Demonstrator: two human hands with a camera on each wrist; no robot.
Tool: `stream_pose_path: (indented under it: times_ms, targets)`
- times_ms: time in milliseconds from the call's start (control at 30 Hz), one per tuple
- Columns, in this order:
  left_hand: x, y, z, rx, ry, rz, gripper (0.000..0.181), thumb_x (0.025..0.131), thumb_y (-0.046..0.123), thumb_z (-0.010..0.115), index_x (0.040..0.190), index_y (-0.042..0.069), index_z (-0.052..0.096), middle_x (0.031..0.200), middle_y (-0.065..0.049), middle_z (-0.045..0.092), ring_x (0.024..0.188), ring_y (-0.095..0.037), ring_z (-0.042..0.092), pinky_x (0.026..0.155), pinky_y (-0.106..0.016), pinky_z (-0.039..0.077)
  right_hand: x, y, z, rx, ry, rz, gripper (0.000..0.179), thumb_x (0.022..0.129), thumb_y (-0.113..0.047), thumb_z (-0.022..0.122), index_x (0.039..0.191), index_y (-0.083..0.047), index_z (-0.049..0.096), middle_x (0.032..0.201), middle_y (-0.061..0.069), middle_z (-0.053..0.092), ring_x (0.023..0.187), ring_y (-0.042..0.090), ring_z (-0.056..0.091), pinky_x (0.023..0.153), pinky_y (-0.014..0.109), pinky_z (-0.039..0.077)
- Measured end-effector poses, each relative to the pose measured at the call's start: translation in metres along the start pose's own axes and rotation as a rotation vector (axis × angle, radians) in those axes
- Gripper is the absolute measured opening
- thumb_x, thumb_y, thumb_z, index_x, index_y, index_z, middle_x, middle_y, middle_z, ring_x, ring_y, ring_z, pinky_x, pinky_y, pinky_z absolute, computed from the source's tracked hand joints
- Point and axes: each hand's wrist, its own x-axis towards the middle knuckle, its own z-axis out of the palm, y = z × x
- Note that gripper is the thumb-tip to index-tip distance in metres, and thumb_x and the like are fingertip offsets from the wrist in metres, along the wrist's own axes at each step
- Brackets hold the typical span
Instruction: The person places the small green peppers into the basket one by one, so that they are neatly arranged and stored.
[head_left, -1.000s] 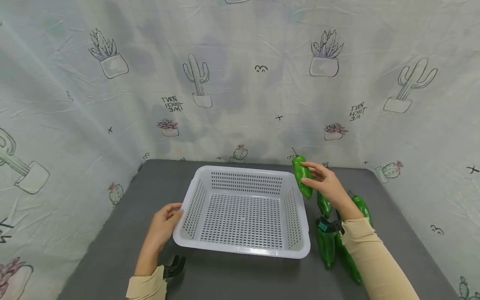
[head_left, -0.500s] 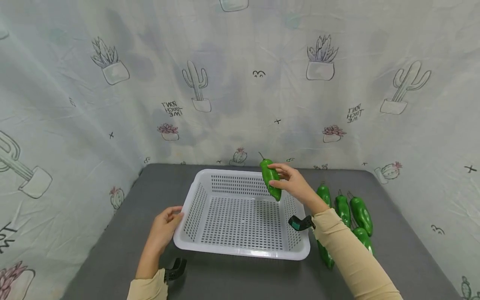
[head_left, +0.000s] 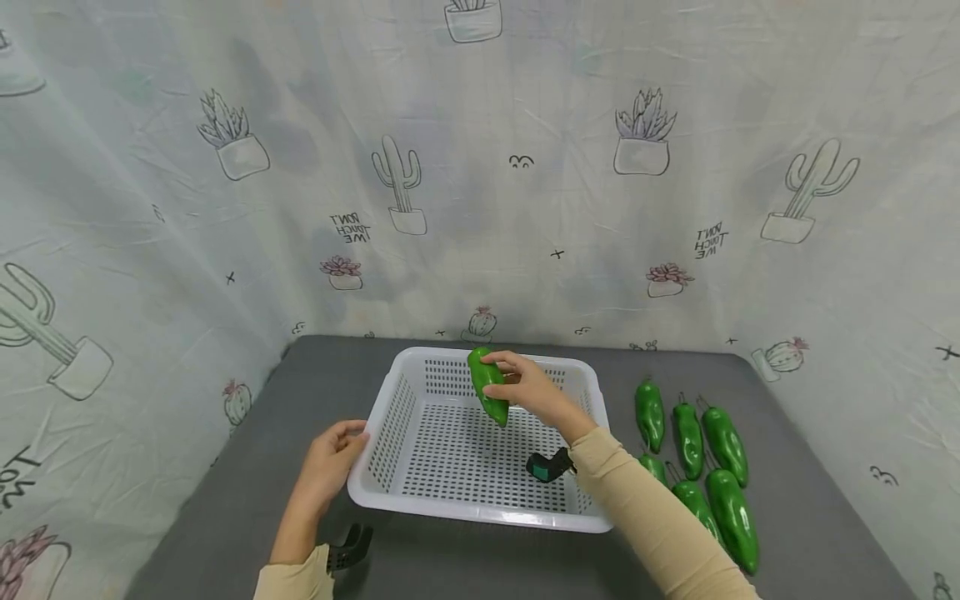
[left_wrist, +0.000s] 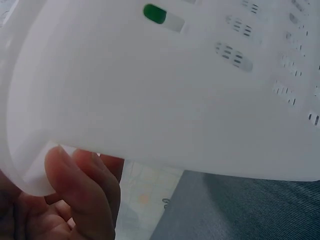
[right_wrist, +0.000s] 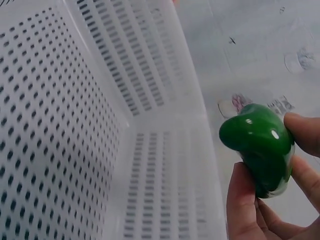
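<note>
A white plastic basket (head_left: 480,515) with slotted walls stands on the dark grey table. My left hand (head_left: 327,460) grips its left rim; in the left wrist view the fingers (left_wrist: 82,192) curl round the edge of the basket (left_wrist: 135,95). Over the back half of the basket, my right hand (head_left: 534,392) pinches a green pepper (head_left: 487,387) between thumb and fingers, its tip pointing down. The right wrist view shows the pepper (right_wrist: 265,145) end-on, held above the rim (right_wrist: 197,115). Inside the basket only the perforated bottom shows.
Several more green peppers (head_left: 723,446) lie on the table (head_left: 795,500) to the right of the basket, partly beside my right sleeve (head_left: 660,517). A pale cloth (head_left: 555,208) printed with cactus drawings hangs behind and at both sides.
My right hand has carried the pepper leftward from the basket's right edge to over its back middle. My left hand keeps its grip on the rim; more of the peppers at right show.
</note>
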Motion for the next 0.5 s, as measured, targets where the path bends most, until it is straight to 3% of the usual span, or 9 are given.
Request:
stream_pose_path:
  times_ms: [500]
  targets:
    - [-0.001,0.001,0.002,0.016,0.016,0.003,0.034,0.098,0.014,0.05,0.127,-0.004,0.052,0.102,-0.022,0.066,0.08,-0.021,0.065,0.065,-0.032,0.051,0.023,0.0,0.047,0.012,-0.076,0.051,0.047,0.086,-0.013,0.07,0.13,-0.016,0.054,0.128,0.018,0.053,0.105,0.028,0.058,0.076,0.039,0.054]
